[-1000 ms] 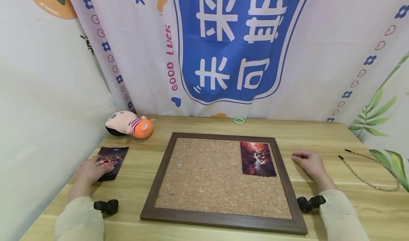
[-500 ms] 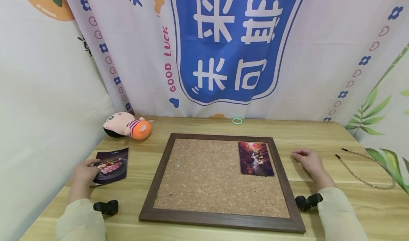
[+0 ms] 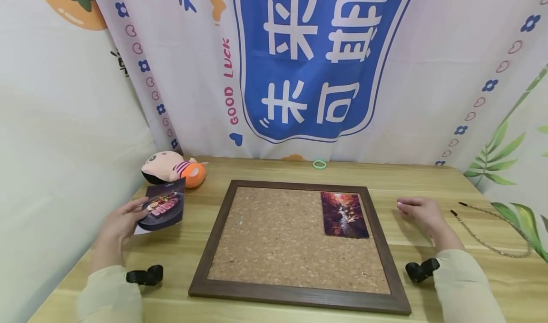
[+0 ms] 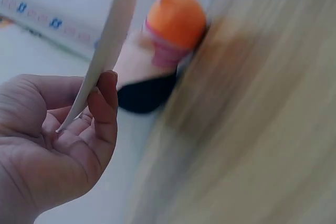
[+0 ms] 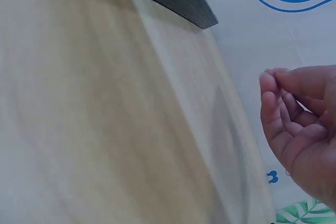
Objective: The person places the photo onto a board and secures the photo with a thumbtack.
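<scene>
My left hand (image 3: 120, 223) pinches a photo print (image 3: 164, 206) of sliced food on a dark plate between thumb and fingers, raised off the table at the left. The left wrist view shows the print's white back (image 4: 113, 35) nearly edge-on. To the right of the cork board (image 3: 282, 247), my right hand (image 3: 424, 213) is held with thumb and forefinger together. A small pink pin (image 3: 400, 203) seems to show at those fingertips; the right wrist view hides it. A second photo print (image 3: 344, 214), of a reddish stream scene, lies on the cork at the upper right.
A plush doll (image 3: 173, 168) lies at the back left, just behind the raised print. A green ring (image 3: 319, 164) is at the table's back edge. On the right lies a cord (image 3: 492, 242) with black tips. The board has a raised brown frame (image 3: 295, 298).
My left hand has lifted the food print from the table, moving it up and slightly right. The right hand has shifted a little to the right. The board and the other print stay put.
</scene>
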Motion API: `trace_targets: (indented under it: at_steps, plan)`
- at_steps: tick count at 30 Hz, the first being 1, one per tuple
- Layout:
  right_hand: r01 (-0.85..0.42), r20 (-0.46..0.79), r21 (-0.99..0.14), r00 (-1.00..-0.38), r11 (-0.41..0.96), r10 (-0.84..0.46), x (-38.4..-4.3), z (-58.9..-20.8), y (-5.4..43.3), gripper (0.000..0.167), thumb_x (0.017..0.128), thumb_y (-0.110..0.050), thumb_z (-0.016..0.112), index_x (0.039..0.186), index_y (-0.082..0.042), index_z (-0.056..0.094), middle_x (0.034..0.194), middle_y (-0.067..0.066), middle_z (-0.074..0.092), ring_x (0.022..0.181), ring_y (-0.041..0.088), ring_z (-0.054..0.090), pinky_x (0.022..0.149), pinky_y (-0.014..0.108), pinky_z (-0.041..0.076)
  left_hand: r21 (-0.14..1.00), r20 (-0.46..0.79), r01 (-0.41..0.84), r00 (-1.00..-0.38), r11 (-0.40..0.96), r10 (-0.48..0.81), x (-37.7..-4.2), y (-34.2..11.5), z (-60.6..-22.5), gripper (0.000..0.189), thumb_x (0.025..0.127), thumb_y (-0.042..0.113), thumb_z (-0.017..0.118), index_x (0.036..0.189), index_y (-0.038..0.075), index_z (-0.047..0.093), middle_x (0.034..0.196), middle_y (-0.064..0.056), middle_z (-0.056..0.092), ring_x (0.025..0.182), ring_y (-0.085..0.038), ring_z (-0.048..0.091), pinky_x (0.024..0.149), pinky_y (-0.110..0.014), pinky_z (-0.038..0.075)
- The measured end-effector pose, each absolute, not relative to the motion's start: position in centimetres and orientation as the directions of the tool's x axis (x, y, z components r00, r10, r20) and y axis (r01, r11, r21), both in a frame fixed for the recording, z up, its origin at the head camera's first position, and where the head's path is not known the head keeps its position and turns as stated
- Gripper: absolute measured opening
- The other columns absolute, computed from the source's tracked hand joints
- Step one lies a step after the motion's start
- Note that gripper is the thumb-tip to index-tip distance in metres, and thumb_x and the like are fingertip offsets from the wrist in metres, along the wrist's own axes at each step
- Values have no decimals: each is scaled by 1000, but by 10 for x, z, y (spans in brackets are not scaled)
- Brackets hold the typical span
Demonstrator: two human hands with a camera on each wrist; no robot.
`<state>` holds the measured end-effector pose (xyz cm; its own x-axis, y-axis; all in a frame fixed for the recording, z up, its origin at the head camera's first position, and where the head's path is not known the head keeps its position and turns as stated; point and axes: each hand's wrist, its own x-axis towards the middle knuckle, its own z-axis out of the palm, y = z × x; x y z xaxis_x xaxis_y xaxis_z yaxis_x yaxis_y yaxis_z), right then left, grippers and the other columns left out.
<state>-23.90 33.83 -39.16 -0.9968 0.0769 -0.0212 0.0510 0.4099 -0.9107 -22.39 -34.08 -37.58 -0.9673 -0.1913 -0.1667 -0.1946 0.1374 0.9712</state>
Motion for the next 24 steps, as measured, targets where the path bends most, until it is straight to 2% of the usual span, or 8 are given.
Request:
trace_targets:
  at_steps: [2, 4, 7, 9, 14, 20, 23, 24]
  plan:
    - [60, -28, -913, -996, 404, 84, -242, -392, 339, 47, 85, -15, 56, 115, 18, 43, 87, 3, 62, 72, 4, 59, 67, 22, 47, 971, -138, -168, -975, 171, -172, -228, -328, -371, 55, 84, 7, 54, 134, 3, 30, 116, -17, 36, 71, 5, 47, 62, -14, 42]
    - [59, -24, -915, -995, 399, 93, -246, -395, 341, 51, 84, -22, 58, 115, 16, 45, 87, 3, 62, 72, 4, 58, 67, 22, 47, 972, -118, -144, -983, 187, -142, -233, -316, -366, 56, 85, 6, 52, 134, -1, 27, 120, -22, 33, 74, 4, 48, 64, -14, 43]
    - [52, -7, -924, -993, 378, 122, -256, -399, 341, 55, 78, -35, 62, 111, 8, 53, 85, -2, 61, 73, 4, 58, 67, 24, 47, 973, -117, -139, -985, 183, -130, -240, -297, -359, 55, 85, 5, 51, 134, -1, 26, 125, -23, 29, 76, 4, 48, 66, -14, 43]
    - [17, 28, -914, -994, 406, 104, -260, -392, 332, 56, 78, -38, 61, 110, 6, 53, 89, 3, 60, 77, 8, 57, 72, 28, 46, 974, -118, -138, -986, 177, -119, -245, -283, -354, 53, 86, 5, 50, 134, 0, 27, 124, -22, 30, 77, 2, 47, 66, -15, 43]
    - [-63, 93, -887, -995, 458, 45, -264, -357, 291, 49, 86, -29, 53, 114, 10, 48, 102, 20, 53, 83, 16, 54, 80, 38, 42, 980, -103, -117, -990, 162, -91, -259, -250, -347, 51, 85, 0, 48, 132, -2, 29, 119, -20, 36, 75, -1, 48, 64, -16, 43]
    - [-118, 145, -924, -988, 364, 49, -278, -342, 246, 36, 85, -19, 56, 107, 10, 53, 86, 5, 58, 73, 9, 56, 74, 34, 45, 985, -85, -90, -996, 144, -42, -272, -209, -350, 48, 84, -3, 49, 129, -3, 35, 104, -13, 42, 56, -2, 43, 49, -15, 36]
    - [-154, 173, -939, -984, 307, 37, -286, -340, 223, 33, 84, -15, 57, 104, 11, 54, 81, 2, 58, 70, 9, 56, 72, 34, 45, 980, -79, -84, -996, 181, -33, -278, -191, -354, 46, 83, -4, 50, 127, -3, 40, 104, -15, 45, 55, -3, 43, 48, -16, 35]
    - [-163, 179, -944, -983, 287, 31, -289, -340, 216, 33, 83, -14, 58, 103, 12, 54, 80, 1, 59, 69, 9, 57, 71, 32, 45, 979, -81, -85, -996, 185, -30, -280, -185, -355, 45, 82, -4, 50, 126, -3, 40, 106, -17, 45, 59, -4, 45, 50, -16, 36]
